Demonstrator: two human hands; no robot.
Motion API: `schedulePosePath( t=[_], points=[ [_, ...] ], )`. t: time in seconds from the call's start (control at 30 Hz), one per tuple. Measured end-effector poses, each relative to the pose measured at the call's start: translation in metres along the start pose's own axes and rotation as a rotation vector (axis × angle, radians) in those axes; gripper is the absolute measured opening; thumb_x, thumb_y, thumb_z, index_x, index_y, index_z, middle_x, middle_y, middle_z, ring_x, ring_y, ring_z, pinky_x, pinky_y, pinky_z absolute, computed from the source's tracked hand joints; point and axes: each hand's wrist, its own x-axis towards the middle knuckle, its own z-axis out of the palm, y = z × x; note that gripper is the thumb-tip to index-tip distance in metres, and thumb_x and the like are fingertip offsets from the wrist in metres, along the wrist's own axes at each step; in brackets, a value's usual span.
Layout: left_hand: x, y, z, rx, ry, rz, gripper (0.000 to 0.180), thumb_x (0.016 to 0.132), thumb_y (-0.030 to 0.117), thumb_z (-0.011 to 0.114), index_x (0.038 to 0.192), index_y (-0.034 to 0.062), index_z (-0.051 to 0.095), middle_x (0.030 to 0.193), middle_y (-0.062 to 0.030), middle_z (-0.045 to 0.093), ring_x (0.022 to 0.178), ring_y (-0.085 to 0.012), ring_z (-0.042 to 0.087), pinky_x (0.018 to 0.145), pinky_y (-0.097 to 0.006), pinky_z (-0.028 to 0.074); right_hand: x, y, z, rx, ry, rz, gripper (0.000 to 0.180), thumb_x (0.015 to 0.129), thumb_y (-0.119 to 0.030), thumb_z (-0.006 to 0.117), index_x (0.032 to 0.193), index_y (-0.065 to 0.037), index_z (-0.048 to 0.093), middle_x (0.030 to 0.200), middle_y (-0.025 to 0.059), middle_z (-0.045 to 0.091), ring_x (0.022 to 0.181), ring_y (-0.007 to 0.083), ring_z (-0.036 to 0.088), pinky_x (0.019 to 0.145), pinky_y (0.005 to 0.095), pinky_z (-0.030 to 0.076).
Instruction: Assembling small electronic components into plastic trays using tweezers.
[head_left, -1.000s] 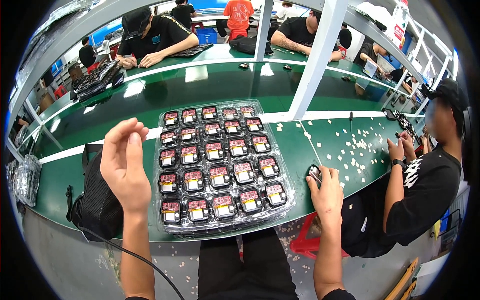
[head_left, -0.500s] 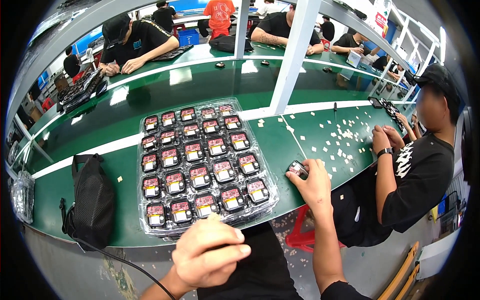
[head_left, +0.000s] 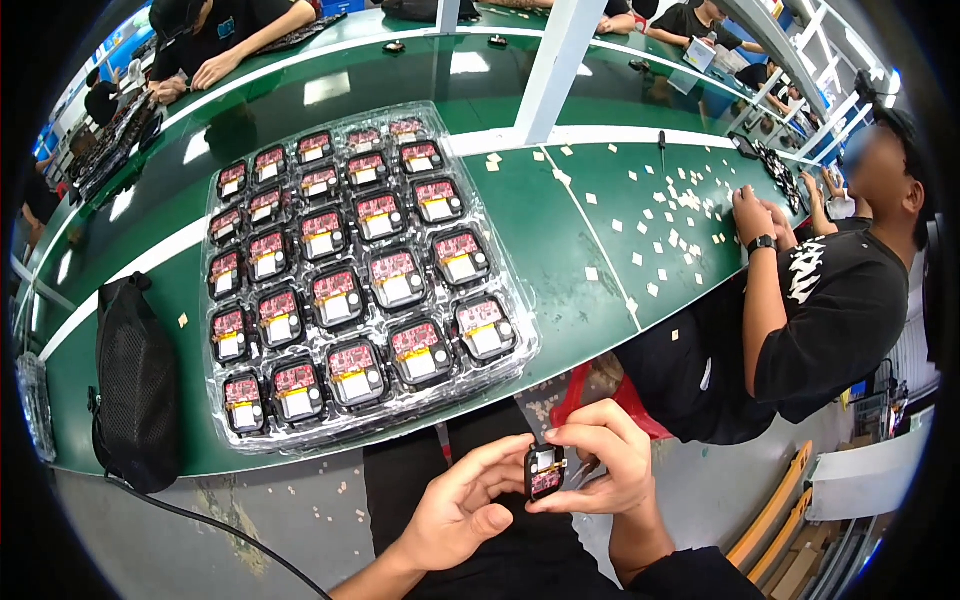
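Note:
My right hand point(head_left: 612, 460) pinches a small black device housing point(head_left: 546, 480) between thumb and fingers above my lap. Inside the housing show a red circuit board and a silvery white block. My left hand point(head_left: 455, 510) is beside it, thumb and fingers apart, with the fingertips close to the housing's left edge; whether they touch it I cannot tell. Beyond my hands, a clear plastic tray point(head_left: 522, 350) lies on the green table point(head_left: 570, 330). It holds rows of similar black housings, each with a red board and a pale block.
A black bag point(head_left: 135, 385) lies left of the tray, with a black cable point(head_left: 215, 520) running toward me. Small pale squares point(head_left: 685, 215) are scattered at right, near a screwdriver point(head_left: 662, 150). A co-worker point(head_left: 830, 310) sits at right. A white post point(head_left: 550, 80) rises behind the tray.
My right hand has brought the housing from the table edge down over my lap. My left hand has moved right, to beside it, and its fingers have spread. The view has shifted downward.

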Motion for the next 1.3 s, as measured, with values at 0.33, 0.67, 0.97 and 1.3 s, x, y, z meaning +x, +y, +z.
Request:
schedulePosePath(
  t=[0.33,0.67,0.97,1.3],
  points=[
    [-0.006,-0.002,-0.009,-0.209,0.016,-0.176,0.049,0.095,0.005,0.073,0.135,0.002,0.045,0.133,-0.0117,0.055,0.125,-0.0215,0.056,0.103,-0.035,0.048,-0.014,0.005,0.014,0.084,-0.075,-0.094,0.07,0.057,-0.047,0.096,0.11,-0.005,0.076,0.091,0.003,0.059,0.067,0.0155,0.061,0.054,0.027,0.049],
    [-0.03,-0.015,-0.007,0.008,0.232,0.18,0.067,0.082,-0.004,0.082,0.139,-0.0033,0.047,0.136,-0.0195,0.051,0.128,-0.0279,0.056,0.106,-0.042,0.049,-0.005,-0.012,0.034,-0.017,-0.181,0.088,0.059,0.085,-0.003,0.078,0.141,0.001,0.059,0.105,0.0104,0.045,0.074,0.0167,0.055,0.06,0.0286,0.05],
    [-0.028,-0.016,-0.009,0.059,0.38,0.298,0.059,0.079,-0.005,0.084,0.127,-0.0006,0.051,0.129,-0.0194,0.052,0.125,-0.0313,0.058,0.11,-0.047,0.048,-0.005,0.0,0.047,-0.207,-0.022,-0.264,0.032,0.071,-0.003,0.081,0.102,-0.002,0.073,0.09,0.0059,0.07,0.069,0.0171,0.064,0.058,0.0291,0.048],
    [-0.029,-0.009,-0.008,0.022,0.376,0.263,0.058,0.08,-0.004,0.083,0.127,0.001,0.05,0.129,-0.0181,0.051,0.125,-0.0305,0.058,0.108,-0.046,0.05,-0.003,0.004,0.048,-0.316,0.044,-0.35,0.028,0.07,-0.008,0.079,0.098,-0.004,0.076,0.09,0.004,0.07,0.067,0.0142,0.062,0.055,0.0262,0.042]
  ],
)
